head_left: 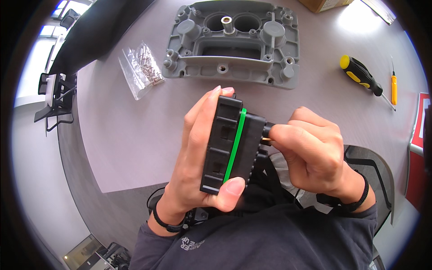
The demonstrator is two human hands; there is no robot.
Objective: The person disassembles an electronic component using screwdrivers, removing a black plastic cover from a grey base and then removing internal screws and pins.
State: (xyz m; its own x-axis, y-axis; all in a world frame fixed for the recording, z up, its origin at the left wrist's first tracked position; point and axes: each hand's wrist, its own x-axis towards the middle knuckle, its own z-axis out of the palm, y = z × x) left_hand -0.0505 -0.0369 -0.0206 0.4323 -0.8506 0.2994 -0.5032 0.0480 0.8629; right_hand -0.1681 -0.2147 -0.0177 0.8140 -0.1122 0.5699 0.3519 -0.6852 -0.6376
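Observation:
Above my lap I hold a black plastic block (252, 135) with ribbed edges and a bright green strip (237, 139) around it, tilted in the air. My left hand (198, 139) wraps around its ribbed side, thumb on the lower end and fingertips over the top. On the block's right face, my right hand (310, 150) pinches a small black round piece (268, 129) between thumb and curled fingers. A thin brass-coloured bit (267, 139) shows just below that pinch; the fingers hide the rest of it.
A grey cast housing (234, 65) with a metal stud lies beyond my hands on the table (117, 148). Left of it rests a clear bag of screws (145, 69). A black-yellow screwdriver (360, 74) and a thin yellow one (394, 87) lie at the right.

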